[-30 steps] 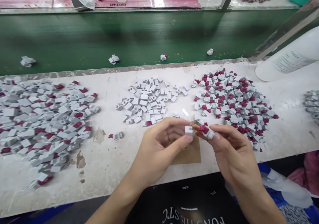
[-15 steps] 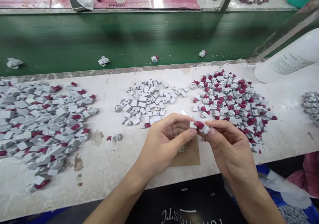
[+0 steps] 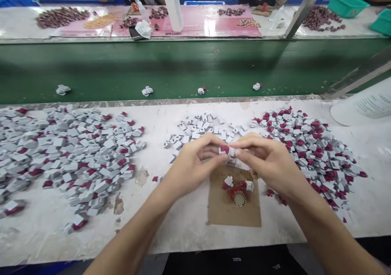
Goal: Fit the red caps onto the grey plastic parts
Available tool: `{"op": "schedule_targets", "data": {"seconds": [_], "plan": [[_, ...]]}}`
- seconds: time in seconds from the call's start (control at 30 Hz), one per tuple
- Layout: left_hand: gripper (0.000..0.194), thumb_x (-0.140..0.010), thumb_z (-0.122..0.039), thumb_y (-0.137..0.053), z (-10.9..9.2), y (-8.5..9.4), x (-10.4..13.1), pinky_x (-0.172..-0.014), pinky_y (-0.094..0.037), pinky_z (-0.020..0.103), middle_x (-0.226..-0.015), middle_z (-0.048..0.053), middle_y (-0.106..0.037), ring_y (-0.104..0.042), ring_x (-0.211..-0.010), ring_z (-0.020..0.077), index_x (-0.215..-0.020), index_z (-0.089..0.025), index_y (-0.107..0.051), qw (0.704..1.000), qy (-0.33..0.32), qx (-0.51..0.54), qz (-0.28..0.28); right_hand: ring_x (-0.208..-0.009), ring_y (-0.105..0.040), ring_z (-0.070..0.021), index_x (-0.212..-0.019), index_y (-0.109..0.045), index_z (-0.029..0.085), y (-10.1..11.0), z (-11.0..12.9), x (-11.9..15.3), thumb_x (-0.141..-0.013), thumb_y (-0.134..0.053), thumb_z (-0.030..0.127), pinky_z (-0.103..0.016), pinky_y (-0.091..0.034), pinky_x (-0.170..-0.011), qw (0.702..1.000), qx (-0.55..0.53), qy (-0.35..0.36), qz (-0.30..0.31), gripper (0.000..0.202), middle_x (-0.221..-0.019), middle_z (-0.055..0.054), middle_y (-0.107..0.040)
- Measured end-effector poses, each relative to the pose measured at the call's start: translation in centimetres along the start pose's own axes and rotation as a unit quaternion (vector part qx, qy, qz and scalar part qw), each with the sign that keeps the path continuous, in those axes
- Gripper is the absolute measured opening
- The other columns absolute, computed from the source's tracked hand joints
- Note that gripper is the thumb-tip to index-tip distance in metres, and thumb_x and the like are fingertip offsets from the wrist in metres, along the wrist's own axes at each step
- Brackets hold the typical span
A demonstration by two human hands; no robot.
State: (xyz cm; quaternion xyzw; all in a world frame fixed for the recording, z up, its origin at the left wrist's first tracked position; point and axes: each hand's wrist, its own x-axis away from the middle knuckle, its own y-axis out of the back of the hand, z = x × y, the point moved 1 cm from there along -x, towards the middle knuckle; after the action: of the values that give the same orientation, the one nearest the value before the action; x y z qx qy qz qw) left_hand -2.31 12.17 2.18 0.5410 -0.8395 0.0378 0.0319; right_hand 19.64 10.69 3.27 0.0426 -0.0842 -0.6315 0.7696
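Note:
Between my two hands is a small grey and dark red piece (image 3: 226, 150). My left hand (image 3: 195, 163) pinches its left end, and my right hand (image 3: 269, 157) pinches its right end. Below them lies a brown cardboard square (image 3: 235, 218) with a red-sided bottle cap (image 3: 240, 199) and a few grey and red pieces (image 3: 247, 185) on it. A pile of plain grey blocks (image 3: 198, 126) is just behind my hands. To the right spreads a pile of grey and red pieces (image 3: 317, 152), partly behind my right forearm.
A large heap of grey and red pieces (image 3: 85, 157) covers the left. At right lies a white bottle (image 3: 366, 104). Behind the green belt (image 3: 171, 69), two people's hands work at a far table (image 3: 18, 24). A slanted metal post (image 3: 305, 10) stands there.
The view has tilted up and shows more of the far table. My hands have shifted slightly left with the piece between them, uncovering the cardboard and the cap.

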Motion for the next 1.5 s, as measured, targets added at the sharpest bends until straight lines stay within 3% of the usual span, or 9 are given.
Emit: {"op": "schedule_targets", "data": {"seconds": [0.2,0.3,0.47,0.6,0.8,0.9,1.07,1.3,1.5], "plan": [[0.017,-0.089,-0.016,-0.084,0.7,7.1,-6.0,-0.078,-0.067,0.037,-0.088,0.005,-0.079,-0.077,-0.078,0.0206,-0.105,-0.019,-0.078,0.968,-0.009,-0.111,-0.223,-0.110,-0.076,-0.0267,-0.138,-0.083,0.019,-2.8,0.1,-15.9,-0.100,-0.056,0.003,-0.048,-0.061,-0.107,0.956,0.277,0.083,-0.038,0.049,-0.144,-0.014,-0.077],[0.015,-0.087,-0.012,-0.082,0.8,9.5,-9.4,-0.085,-0.064,0.037,-0.091,0.005,-0.078,-0.076,-0.086,0.0215,-0.099,-0.020,-0.075,0.941,-0.033,-0.162,-0.296,-0.125,-0.071,-0.0310,-0.126,-0.087,0.021,-5.7,-0.4,-22.7,-0.090,-0.065,-0.002,-0.048,-0.056,-0.114,0.949,0.299,0.095,-0.004,0.048,-0.149,-0.013,-0.074],[0.015,-0.089,-0.012,-0.079,1.2,10.8,-14.4,-0.088,-0.061,0.039,-0.093,0.007,-0.078,-0.075,-0.091,0.0234,-0.094,-0.022,-0.069,0.929,-0.024,-0.202,-0.308,-0.118,-0.073,-0.0318,-0.100,-0.087,0.019,-5.7,0.0,-25.9,-0.089,-0.070,0.001,-0.048,-0.056,-0.113,0.949,0.302,0.083,-0.027,0.027,-0.115,-0.011,-0.084],[0.022,-0.083,-0.006,-0.081,2.5,9.8,-18.5,-0.084,-0.060,0.042,-0.085,0.007,-0.076,-0.072,-0.081,0.0237,-0.085,-0.022,-0.066,0.944,0.008,-0.221,-0.246,-0.099,-0.080,-0.0283,-0.123,-0.085,0.012,-0.9,1.1,-20.9,-0.095,-0.069,0.010,-0.045,-0.066,-0.092,0.958,0.264,0.073,-0.086,0.032,-0.107,-0.013,-0.086],[0.023,-0.080,-0.003,-0.079,2.1,7.6,-20.3,-0.108,-0.054,0.057,-0.100,0.013,-0.074,-0.069,-0.105,0.0335,-0.088,-0.020,-0.067,0.943,0.009,-0.280,-0.178,-0.089,-0.086,-0.0303,-0.107,-0.093,0.025,5.4,-0.2,-5.5,-0.077,-0.103,0.042,-0.048,-0.072,-0.084,0.983,0.057,-0.038,-0.170,0.036,-0.097,-0.009,-0.090],[0.037,-0.074,-0.001,-0.077,0.6,7.0,-17.7,-0.122,-0.039,0.067,-0.127,0.016,-0.070,-0.056,-0.132,0.0443,-0.106,-0.020,-0.075,0.926,-0.039,-0.355,-0.122,-0.090,-0.089,-0.0326,-0.112,-0.094,0.028,5.9,-2.4,2.0,-0.080,-0.104,0.046,-0.044,-0.076,-0.079,0.975,0.019,-0.139,-0.171,0.038,-0.098,-0.011,-0.091],[0.034,-0.081,-0.012,-0.075,-0.1,5.6,-14.0,-0.123,-0.033,0.072,-0.121,0.011,-0.074,-0.056,-0.130,0.0455,-0.109,-0.026,-0.088,0.877,-0.073,-0.452,0.147,-0.086,-0.090,-0.0277,-0.103,-0.095,0.032,3.1,-4.5,9.8,-0.083,-0.102,0.041,-0.031,-0.075,-0.071,0.972,-0.056,-0.143,-0.176,0.024,-0.105,-0.009,-0.092],[0.005,-0.089,-0.023,-0.081,1.3,4.1,-14.8,-0.117,-0.042,0.061,-0.110,0.013,-0.075,-0.059,-0.124,0.0413,-0.093,-0.021,-0.082,0.860,-0.092,-0.489,0.109,-0.085,-0.084,-0.0238,-0.097,-0.093,0.030,-1.6,-4.3,12.8,-0.093,-0.093,0.038,-0.031,-0.073,-0.072,0.977,-0.052,-0.118,-0.170,0.009,-0.103,-0.008,-0.088],[0.019,-0.098,-0.031,-0.080,0.2,1.8,-9.3,-0.085,-0.057,0.038,-0.100,0.008,-0.079,-0.073,-0.093,0.0245,-0.115,-0.023,-0.078,0.985,-0.029,-0.172,-0.011,-0.083,-0.083,-0.0235,-0.098,-0.093,0.030,-1.8,-5.1,12.5,-0.095,-0.089,0.029,-0.029,-0.072,-0.066,0.982,-0.060,-0.046,-0.175,0.005,-0.099,-0.008,-0.085]]}}
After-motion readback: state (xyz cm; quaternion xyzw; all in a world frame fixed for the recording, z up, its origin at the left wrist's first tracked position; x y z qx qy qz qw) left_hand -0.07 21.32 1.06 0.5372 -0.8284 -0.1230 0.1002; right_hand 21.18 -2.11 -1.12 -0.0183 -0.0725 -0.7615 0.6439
